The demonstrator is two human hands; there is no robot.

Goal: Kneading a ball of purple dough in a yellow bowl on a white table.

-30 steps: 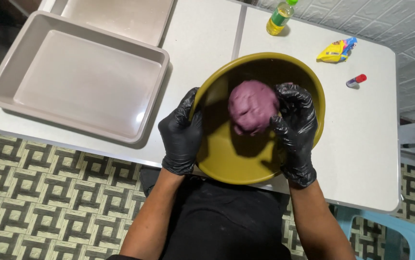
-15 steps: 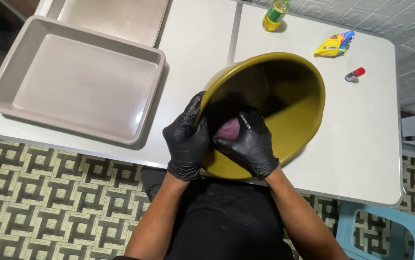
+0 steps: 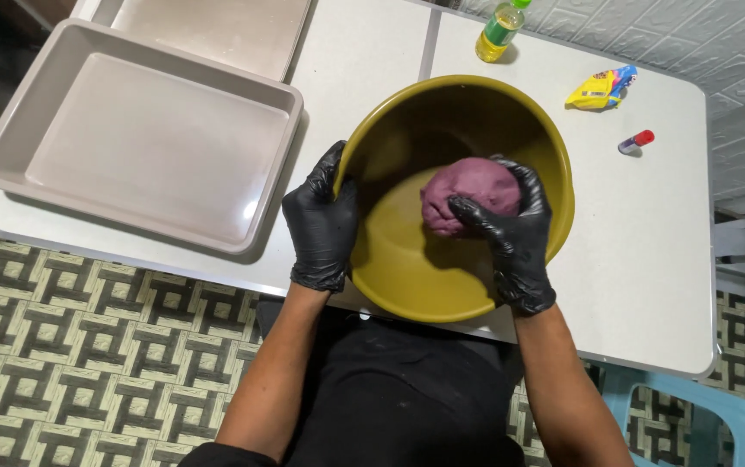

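**A:** ok so what's going on in the bowl? Looks like dough?

**B:** yeah, a lumpy purple dough ball [image 3: 468, 195], matte and kind of creased on top. It sits inside a big round olive-yellow bowl [image 3: 407, 277], smooth and a bit glossy, probably plastic. The bowl is tipped toward the person at the near edge of the worktop [image 3: 640, 259], and the dough rests against its far-right inner wall.

**A:** and the hands?

**B:** both in shiny black gloves. The right hand [image 3: 511, 238] is inside the bowl, fingers curled over the near side of the dough, gripping it. The left hand [image 3: 321, 220] is clamped on the bowl's left rim, thumb inside, fingers wrapped around the outside wall.

**A:** what else is on there?

**B:** a wide rectangular beige tray [image 3: 143, 143] with rounded corners at the left edge, shallow and smooth. A second one [image 3: 217, 30] sits behind it at the far-left corner. At the far edge there's a small bottle of yellow liquid [image 3: 495, 35] with a green cap, then a crinkly yellow packet [image 3: 601, 86] and a small red-capped tube [image 3: 634, 141] toward the far-right corner.

**A:** surface?

**B:** plain white folding worktop with a seam down the middle. The floor [image 3: 87, 346] has green and cream geometric tiles, and a light blue plastic chair [image 3: 718, 415] pokes in at the near right.
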